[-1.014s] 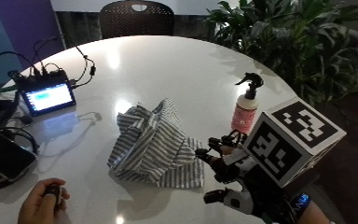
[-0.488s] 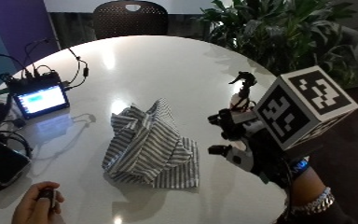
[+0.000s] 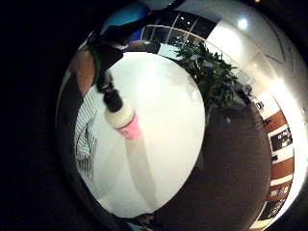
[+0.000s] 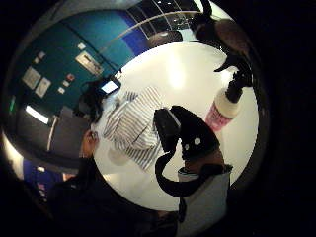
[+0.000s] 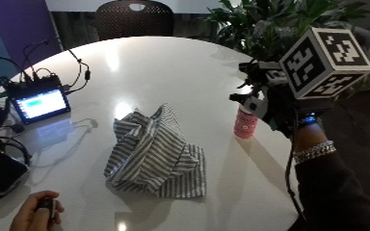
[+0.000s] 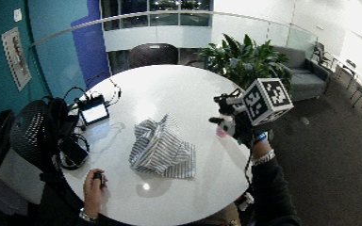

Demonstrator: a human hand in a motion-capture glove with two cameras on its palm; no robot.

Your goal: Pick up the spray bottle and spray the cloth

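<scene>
Compared with half a second earlier, the gloved right hand (image 5: 271,103) has travelled farther out over the counter (image 5: 172,62) and now sits at the top of the spray bottle (image 5: 244,121), covering its black trigger head in the outside view. Whether the fingers close round the bottle cannot be determined from any view. The bottle stands upright on the counter near the 3 o'clock edge; only its white shoulder and pink label show below the hand. In the little finger side palm view the bottle (image 3: 120,117) appears close to the palm.

The striped cloth (image 5: 154,153) lies bunched in a heap at the centre of the counter, at about 9 o'clock from the bottle and apart from it, unchanged in position.

The counter is round and white. A small lit screen (image 5: 39,103) with cables stands near the 10 o'clock edge. The bare left hand (image 5: 36,215) holds a small dark object at the 7 o'clock edge. A dark chair (image 5: 134,19) stands at 12 o'clock, and a large leafy plant (image 5: 268,21) at about 1 o'clock beyond the counter.
</scene>
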